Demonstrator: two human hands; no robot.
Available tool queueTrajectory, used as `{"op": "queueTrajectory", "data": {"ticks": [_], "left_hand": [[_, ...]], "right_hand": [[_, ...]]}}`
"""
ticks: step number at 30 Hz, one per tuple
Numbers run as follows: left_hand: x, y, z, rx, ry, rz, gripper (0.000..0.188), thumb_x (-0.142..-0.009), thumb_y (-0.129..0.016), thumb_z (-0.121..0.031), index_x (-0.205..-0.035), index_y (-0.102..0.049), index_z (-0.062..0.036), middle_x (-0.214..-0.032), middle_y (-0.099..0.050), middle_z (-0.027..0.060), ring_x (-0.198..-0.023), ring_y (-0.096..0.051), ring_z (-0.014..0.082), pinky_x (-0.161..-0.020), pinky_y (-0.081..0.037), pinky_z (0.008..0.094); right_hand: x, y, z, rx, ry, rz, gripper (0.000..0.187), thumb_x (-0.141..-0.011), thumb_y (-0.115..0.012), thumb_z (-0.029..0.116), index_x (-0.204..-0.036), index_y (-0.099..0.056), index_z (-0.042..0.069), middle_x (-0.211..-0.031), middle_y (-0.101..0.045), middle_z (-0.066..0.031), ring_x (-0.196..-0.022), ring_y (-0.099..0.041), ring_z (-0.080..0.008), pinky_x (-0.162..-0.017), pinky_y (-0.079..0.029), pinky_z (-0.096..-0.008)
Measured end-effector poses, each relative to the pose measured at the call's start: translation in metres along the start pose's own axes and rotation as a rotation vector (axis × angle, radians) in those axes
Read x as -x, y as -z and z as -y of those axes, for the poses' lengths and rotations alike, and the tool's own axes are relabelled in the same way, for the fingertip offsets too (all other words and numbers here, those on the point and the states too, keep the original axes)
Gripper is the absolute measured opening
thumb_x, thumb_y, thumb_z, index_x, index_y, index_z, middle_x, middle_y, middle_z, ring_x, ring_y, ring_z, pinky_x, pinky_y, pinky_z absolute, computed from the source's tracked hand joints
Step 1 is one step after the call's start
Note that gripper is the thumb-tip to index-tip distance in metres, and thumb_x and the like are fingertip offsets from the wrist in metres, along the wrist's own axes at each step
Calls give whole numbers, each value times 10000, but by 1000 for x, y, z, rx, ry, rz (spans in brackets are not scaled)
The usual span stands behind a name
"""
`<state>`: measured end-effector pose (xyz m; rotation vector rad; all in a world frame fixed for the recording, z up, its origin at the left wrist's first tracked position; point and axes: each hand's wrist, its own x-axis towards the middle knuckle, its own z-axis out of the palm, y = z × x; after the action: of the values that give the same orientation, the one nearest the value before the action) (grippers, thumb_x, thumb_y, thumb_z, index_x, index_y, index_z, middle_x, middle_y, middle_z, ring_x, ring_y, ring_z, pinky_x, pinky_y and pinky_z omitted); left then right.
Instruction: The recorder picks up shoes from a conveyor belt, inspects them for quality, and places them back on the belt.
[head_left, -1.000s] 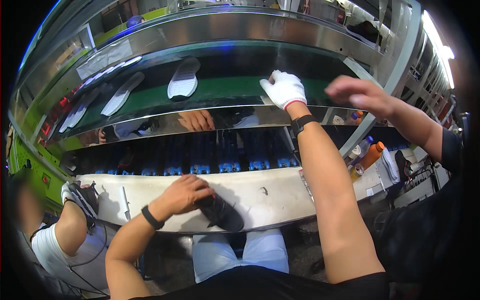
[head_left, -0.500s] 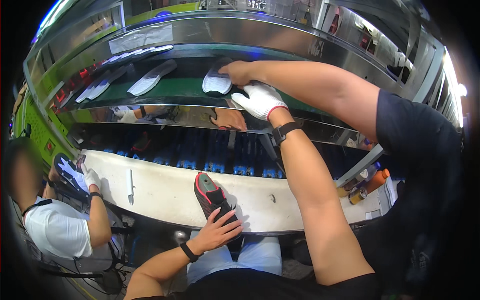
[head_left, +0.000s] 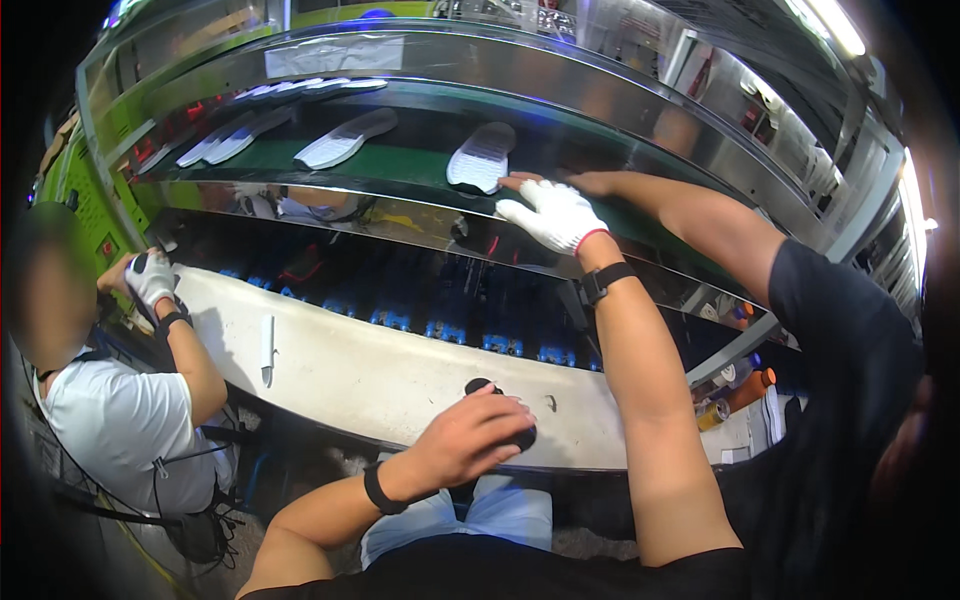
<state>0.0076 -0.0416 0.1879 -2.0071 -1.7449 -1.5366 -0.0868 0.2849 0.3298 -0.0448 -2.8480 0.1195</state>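
My bare left hand [head_left: 470, 432] is wrapped over a black shoe [head_left: 522, 438] at the near edge of the white bench; the hand hides most of it. My right hand [head_left: 557, 214], in a white knit glove, reaches over the upper conveyor's front edge with its fingers apart. Just left of it, a white-and-grey shoe sole [head_left: 482, 157] lies on the green belt. A bare fingertip shows between the glove and the sole; whose it is I cannot tell. From the right, a co-worker's bare arm [head_left: 690, 205] stretches in behind my glove.
More soles [head_left: 345, 140] lie along the belt to the left. Below runs a dark conveyor with blue parts [head_left: 445, 330]. A white-handled tool [head_left: 267, 345] rests on the bench [head_left: 340, 385]. Bottles [head_left: 752, 388] and a can [head_left: 712, 414] stand at right. Another person [head_left: 135, 415] sits at left.
My left hand has closed over the shoe, which has turned and moved right. The co-worker's hand has drawn back right from the sole. My right glove's fingers have spread; the view has shifted.
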Motion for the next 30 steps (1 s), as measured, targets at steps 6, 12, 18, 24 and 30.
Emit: {"op": "queueTrajectory", "data": {"ticks": [6, 12, 18, 24, 30], "left_hand": [[15, -15, -8, 25, 110, -22, 724, -889, -856, -76, -1557, -583, -134, -1381, -662, 166, -1254, -674, 407, -1139, -542, 560], [13, -19, -4, 24, 41, -98, 644, -858, -850, -3, -1458, -645, -111, -1371, -709, 194, -1217, -721, 431, -1141, -563, 613], [7, -38, -5, 117, 11, -115, 659, -845, -870, 30, -1444, -624, -91, -1311, -714, 249, -1136, -743, 460, -1032, -608, 534], [12, -58, -2, 89, -78, -124, 705, -822, -866, 61, -1462, -607, -83, -1298, -707, 261, -1109, -735, 468, -998, -606, 522], [22, -12, -28, -97, -65, -82, 785, -860, -832, 9, -1579, -544, -119, -1311, -697, 245, -1140, -699, 447, -1012, -579, 464]], "right_hand": [[-8, 2, 17, -63, -1, 25, 647, -1074, -545, 585, -1565, -621, 171, -1652, -561, -166, -1458, -581, -393, -1245, -437, -456], [-13, 12, 29, -119, -48, 0, 621, -984, -608, 579, -1238, -776, 38, -1294, -749, -271, -1208, -731, -436, -1050, -570, -517], [-5, 17, 28, -134, -56, -4, 708, -979, -620, 596, -1419, -712, 49, -1457, -696, -251, -1348, -673, -411, -1177, -515, -480], [2, 8, 30, -114, -32, -141, 696, -899, -733, 634, -1267, -746, 43, -1312, -741, -214, -1275, -685, -402, -1128, -538, -469], [39, -4, 20, -3, 58, -380, 386, -791, -860, 385, -977, -719, 77, -1065, -737, -174, -1081, -715, -388, -989, -564, -508]]}}
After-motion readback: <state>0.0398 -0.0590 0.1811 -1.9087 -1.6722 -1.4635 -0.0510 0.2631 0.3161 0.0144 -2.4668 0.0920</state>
